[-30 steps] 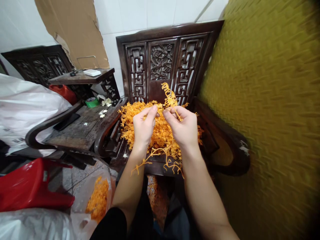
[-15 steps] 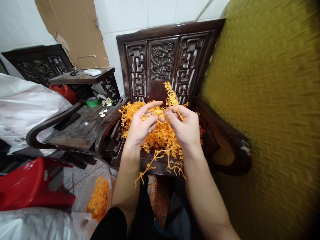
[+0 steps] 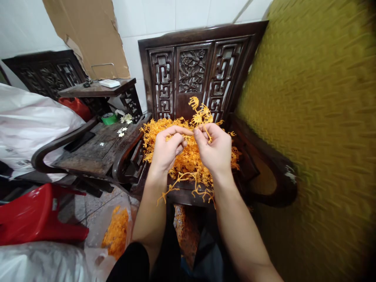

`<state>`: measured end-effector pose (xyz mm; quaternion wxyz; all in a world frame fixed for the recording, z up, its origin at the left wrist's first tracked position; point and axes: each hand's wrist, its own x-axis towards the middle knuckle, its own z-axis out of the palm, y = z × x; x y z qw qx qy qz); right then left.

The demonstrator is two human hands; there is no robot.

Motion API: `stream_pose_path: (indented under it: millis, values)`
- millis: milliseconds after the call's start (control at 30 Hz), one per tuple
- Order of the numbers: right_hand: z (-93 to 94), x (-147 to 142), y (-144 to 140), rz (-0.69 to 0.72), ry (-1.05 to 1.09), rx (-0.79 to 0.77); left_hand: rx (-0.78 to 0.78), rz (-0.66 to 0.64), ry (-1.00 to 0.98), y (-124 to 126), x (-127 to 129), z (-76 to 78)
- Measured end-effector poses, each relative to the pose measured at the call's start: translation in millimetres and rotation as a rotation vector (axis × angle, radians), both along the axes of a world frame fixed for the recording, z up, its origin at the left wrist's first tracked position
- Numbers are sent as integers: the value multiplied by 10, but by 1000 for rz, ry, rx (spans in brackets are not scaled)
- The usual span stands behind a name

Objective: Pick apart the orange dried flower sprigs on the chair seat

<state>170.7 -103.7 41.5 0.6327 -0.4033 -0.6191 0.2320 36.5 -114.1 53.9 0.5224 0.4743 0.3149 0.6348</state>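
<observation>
I have both hands up over the seat of the carved wooden chair (image 3: 202,55), knuckles toward me. My right hand (image 3: 214,150) has its grip pinched on the stem of an orange plastic sprig (image 3: 200,114), which stands up at 12 o'clock from the fingers. My left hand (image 3: 167,149) is curled, thumb and forefinger closed on the same sprig just beside the right; what sits inside the palm I can't quite tell. Under both hands lies the heap of orange sprigs (image 3: 188,156) on the seat, with a few strands hanging over its front edge at 6 o'clock. At 9 o'clock stands a dark low desk (image 3: 94,149); at 8 o'clock, a red plastic stool (image 3: 35,217). A yellow woven surface (image 3: 311,129) fills 3 o'clock.
</observation>
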Motion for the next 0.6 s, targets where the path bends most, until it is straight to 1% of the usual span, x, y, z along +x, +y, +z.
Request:
stream_pose_path:
  millis: [100,200,267,333,367,400,433,500,533,600]
  values:
    - [-59,-94,27,-122,-80,62,-26,-3,-49,51,80,-36]
    - [-170,-115,173,-197,-128,76,-67,-56,-92,23,92,-16]
    - [-274,-38,355,-295,-122,4,-46,-131,-116,-56,48,42]
    - [-375,106,548,-408,-61,-156,10,-198,-131,-136,-27,111]
    - [-412,186,624,-412,-30,-232,32,-222,-138,-158,-67,136]
    - [-435,261,676,-358,-14,-264,39,-242,-151,-159,-104,151]
    - [-442,323,699,-299,6,-263,28,-263,-170,-140,-137,154]
    - [-413,389,670,-175,24,-213,-28,-314,-216,-56,-179,128]
    - [-384,393,631,-137,23,-179,-63,-331,-232,-5,-189,106]
    - [-323,360,544,-110,0,-131,-121,-335,-236,85,-187,60]
